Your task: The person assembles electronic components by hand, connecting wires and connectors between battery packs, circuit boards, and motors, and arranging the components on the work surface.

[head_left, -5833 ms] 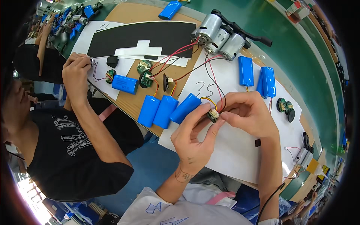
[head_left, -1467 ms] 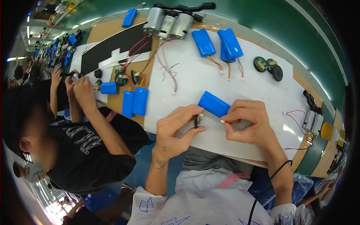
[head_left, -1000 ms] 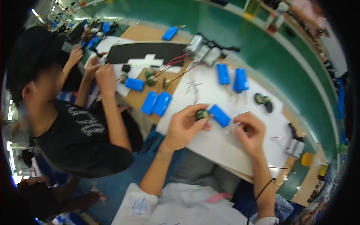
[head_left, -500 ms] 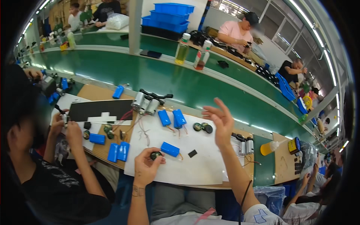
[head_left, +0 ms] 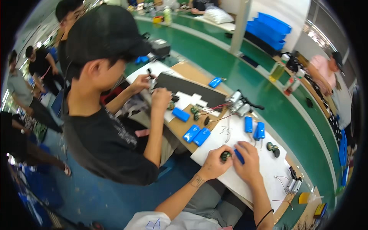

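Observation:
My left hand [head_left: 213, 165] is closed around a small round part with a dark green circuit board [head_left: 225, 156], pinched between thumb and fingers. Right beside it, my right hand [head_left: 250, 161] has its fingers bent over a blue battery pack [head_left: 239, 156], which they partly cover. Both hands are low over a white sheet [head_left: 209, 151] on the bench. Beyond them, more blue battery packs [head_left: 259, 130] lie on the sheet. A pair of round dark parts [head_left: 273, 149] rests to the right of my hands.
At my left a co-worker in a black cap [head_left: 101, 36] handles a small part. Between us are more blue packs [head_left: 201, 136] and a black board [head_left: 191, 89]. Silver motors [head_left: 238, 104] with wires stand farther back, others [head_left: 294, 185] at right. A green conveyor [head_left: 214, 57] runs behind.
The view has swung left, bringing the co-worker nearer the middle. My right hand, raised with fingers spread before, has come down onto a blue battery pack. My left hand keeps the round part.

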`<action>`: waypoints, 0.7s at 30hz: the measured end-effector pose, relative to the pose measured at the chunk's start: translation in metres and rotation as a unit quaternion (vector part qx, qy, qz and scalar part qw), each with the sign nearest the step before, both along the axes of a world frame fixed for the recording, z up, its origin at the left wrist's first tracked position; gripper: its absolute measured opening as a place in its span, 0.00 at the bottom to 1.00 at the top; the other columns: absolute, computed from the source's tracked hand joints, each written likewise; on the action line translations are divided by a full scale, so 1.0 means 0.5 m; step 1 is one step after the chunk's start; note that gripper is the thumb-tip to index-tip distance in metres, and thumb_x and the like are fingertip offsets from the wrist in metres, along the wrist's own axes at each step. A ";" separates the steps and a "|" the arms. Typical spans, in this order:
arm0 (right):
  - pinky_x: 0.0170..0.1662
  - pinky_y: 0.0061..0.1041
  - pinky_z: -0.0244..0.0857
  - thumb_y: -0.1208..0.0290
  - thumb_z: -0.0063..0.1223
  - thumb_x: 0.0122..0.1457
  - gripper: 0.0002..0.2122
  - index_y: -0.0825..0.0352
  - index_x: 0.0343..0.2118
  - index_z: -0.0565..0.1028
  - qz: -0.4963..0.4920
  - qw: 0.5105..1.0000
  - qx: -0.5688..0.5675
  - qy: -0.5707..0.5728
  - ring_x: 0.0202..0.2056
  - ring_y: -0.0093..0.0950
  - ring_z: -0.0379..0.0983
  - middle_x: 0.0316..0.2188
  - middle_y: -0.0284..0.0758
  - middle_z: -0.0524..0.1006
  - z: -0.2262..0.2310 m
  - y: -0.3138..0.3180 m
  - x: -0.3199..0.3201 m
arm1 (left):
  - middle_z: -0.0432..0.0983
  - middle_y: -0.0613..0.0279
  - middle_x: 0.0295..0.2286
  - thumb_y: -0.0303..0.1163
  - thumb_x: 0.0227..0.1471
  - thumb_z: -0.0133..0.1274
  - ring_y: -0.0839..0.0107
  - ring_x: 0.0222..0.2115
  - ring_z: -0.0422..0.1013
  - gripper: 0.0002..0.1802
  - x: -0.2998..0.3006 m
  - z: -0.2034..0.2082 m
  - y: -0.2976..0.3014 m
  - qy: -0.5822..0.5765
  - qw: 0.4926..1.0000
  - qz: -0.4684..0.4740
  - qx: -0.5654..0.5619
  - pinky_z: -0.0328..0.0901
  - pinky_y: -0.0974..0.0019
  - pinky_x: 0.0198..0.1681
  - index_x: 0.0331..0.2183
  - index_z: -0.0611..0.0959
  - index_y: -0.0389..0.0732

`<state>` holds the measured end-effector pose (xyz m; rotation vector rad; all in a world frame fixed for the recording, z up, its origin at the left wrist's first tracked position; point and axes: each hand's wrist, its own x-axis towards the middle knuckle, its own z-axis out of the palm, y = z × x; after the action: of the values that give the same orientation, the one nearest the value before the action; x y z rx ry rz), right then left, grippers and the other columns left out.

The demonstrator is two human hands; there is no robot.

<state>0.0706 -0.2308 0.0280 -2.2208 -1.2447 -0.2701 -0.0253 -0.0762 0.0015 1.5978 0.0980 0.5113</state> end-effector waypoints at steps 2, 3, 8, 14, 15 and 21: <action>0.59 0.43 0.64 0.78 0.63 0.49 0.20 0.68 0.49 0.80 0.004 0.999 0.025 0.046 0.54 0.46 0.72 0.51 0.45 0.78 0.002 0.000 0.005 | 0.80 0.66 0.28 0.21 0.54 0.56 0.83 0.25 0.71 0.08 0.005 -0.011 0.002 0.009 1.000 0.004 -0.011 0.65 0.75 0.28 0.38 0.81 0.37; 0.58 0.39 0.65 0.80 0.60 0.52 0.18 0.70 0.49 0.79 -0.019 0.993 0.062 0.097 0.53 0.44 0.74 0.49 0.45 0.79 -0.011 -0.013 0.017 | 0.80 0.66 0.28 0.21 0.54 0.56 0.82 0.25 0.72 0.08 0.012 -0.012 0.000 0.008 1.000 0.003 -0.010 0.66 0.75 0.29 0.38 0.81 0.37; 0.54 0.36 0.65 0.84 0.55 0.55 0.19 0.72 0.52 0.74 -0.176 0.957 0.230 -0.014 0.46 0.38 0.74 0.41 0.42 0.79 -0.019 -0.055 0.067 | 0.81 0.64 0.29 0.22 0.56 0.56 0.80 0.27 0.75 0.07 0.010 -0.010 0.001 0.027 1.000 0.009 -0.004 0.69 0.73 0.29 0.39 0.81 0.36; 0.55 0.41 0.62 0.86 0.54 0.54 0.21 0.71 0.53 0.74 -0.095 0.981 0.157 -0.070 0.45 0.41 0.72 0.40 0.42 0.78 -0.044 -0.020 0.059 | 0.81 0.61 0.33 0.21 0.60 0.54 0.77 0.28 0.77 0.08 0.015 -0.007 -0.004 0.029 0.998 -0.027 -0.051 0.72 0.74 0.29 0.42 0.81 0.34; 0.55 0.41 0.63 0.86 0.54 0.54 0.21 0.72 0.53 0.74 -0.109 0.980 0.154 -0.055 0.45 0.41 0.72 0.39 0.42 0.78 -0.045 -0.018 0.058 | 0.80 0.60 0.34 0.21 0.61 0.54 0.77 0.29 0.77 0.08 0.013 -0.008 -0.004 0.028 0.998 -0.030 -0.046 0.73 0.73 0.30 0.43 0.81 0.33; 0.48 0.36 0.66 0.86 0.54 0.54 0.19 0.72 0.51 0.76 -0.096 0.982 0.161 -0.015 0.41 0.38 0.73 0.38 0.43 0.78 -0.051 -0.031 0.053 | 0.80 0.56 0.35 0.22 0.60 0.54 0.71 0.29 0.77 0.08 -0.001 0.001 -0.001 0.042 0.992 -0.072 -0.092 0.71 0.68 0.32 0.43 0.80 0.33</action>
<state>0.0970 -0.2464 0.0025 -2.0584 -0.9258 -0.5418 -0.0260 -0.0769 0.0022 1.4326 0.0894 0.3126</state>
